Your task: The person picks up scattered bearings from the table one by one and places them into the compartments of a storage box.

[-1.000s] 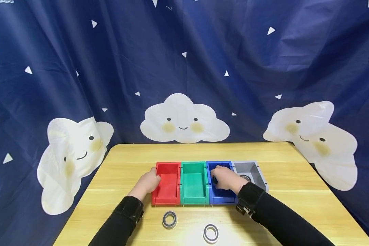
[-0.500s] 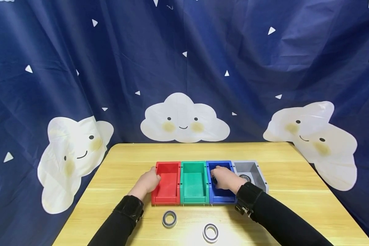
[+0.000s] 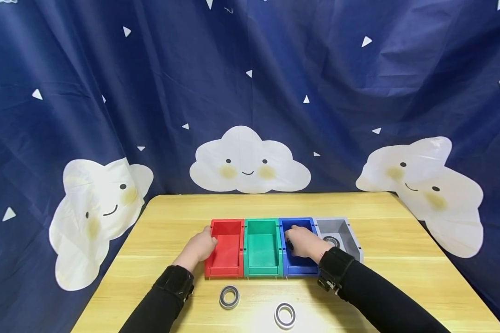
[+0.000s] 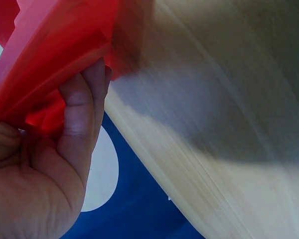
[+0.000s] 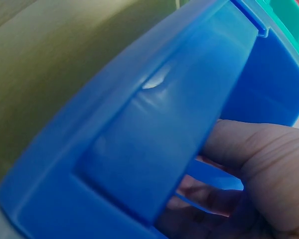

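On the table [image 3: 175, 206], left hand [image 3: 202, 245] grips the red bin [image 3: 228, 249], running lengthwise away; right hand's [image 3: 303, 241] hold unclear.

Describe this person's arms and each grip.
The left sleeve and right sleeve are plain black. The left wristband and right wristband are wide and black too; the right one carries a small metallic-looking fitting, details unclear. The left grip and right grip are bare, ungloved hands.

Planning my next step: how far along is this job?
Looks done: one ring lies in the grey bin. In hand: right hand seemingly holds a dark item inside the blue bin; left hand grips the red bin. Likely left: two loose rings on the table.
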Tool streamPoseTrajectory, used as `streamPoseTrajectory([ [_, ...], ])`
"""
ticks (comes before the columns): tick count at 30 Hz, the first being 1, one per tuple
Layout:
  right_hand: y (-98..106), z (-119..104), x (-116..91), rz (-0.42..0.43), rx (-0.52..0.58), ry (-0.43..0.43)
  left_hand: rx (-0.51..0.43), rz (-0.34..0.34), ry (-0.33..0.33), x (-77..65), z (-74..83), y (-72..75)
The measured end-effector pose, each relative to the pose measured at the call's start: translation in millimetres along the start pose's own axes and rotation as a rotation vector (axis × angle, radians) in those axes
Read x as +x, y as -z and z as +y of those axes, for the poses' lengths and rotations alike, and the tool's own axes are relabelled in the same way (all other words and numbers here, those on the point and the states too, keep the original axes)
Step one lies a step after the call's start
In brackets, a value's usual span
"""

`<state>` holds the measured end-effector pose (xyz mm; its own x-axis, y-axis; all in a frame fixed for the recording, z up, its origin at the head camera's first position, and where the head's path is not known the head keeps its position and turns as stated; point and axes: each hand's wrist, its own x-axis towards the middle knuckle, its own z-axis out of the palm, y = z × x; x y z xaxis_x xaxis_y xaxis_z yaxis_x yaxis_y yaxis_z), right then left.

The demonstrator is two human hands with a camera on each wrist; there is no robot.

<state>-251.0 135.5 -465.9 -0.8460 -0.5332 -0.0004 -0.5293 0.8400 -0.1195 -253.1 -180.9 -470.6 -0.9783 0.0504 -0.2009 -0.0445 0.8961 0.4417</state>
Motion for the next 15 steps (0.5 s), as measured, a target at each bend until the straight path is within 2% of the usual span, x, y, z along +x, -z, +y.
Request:
streamPoseTrajectory([
  [15, 0.9, -3.2, -0.5, -0.007, -0.019, -0.008, -0.015, 0.004, 0.007, 1.8, -2.0, -2.2],
])
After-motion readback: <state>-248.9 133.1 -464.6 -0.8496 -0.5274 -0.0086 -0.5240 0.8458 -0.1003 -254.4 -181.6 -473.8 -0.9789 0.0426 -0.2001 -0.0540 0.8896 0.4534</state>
